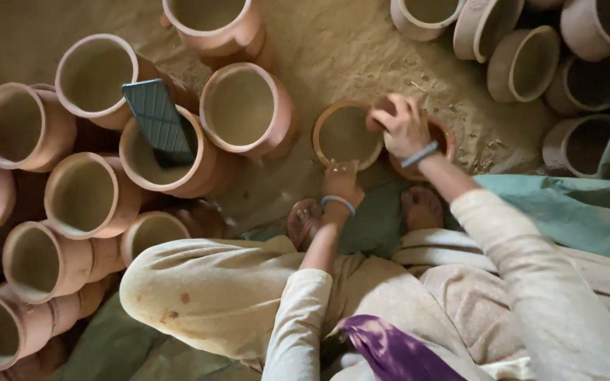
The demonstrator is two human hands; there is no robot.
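- Your right hand (402, 125) lies fingers-down over the rim where two small clay pots meet; the fingers curl onto the rim of the reddish pot (440, 141), mostly hidden beneath the hand
- Your left hand (341, 182) pinches the near rim of the round clay pot (346, 134), which stands mouth-up on the sandy floor (340, 49), just beyond your feet
- A pale bangle sits on each wrist
- Many larger clay pots (245, 109) crowd the floor's left side; more stand at the far right corner
- A dark ribbed slab (158, 121) leans inside one pot (171, 166) on the left
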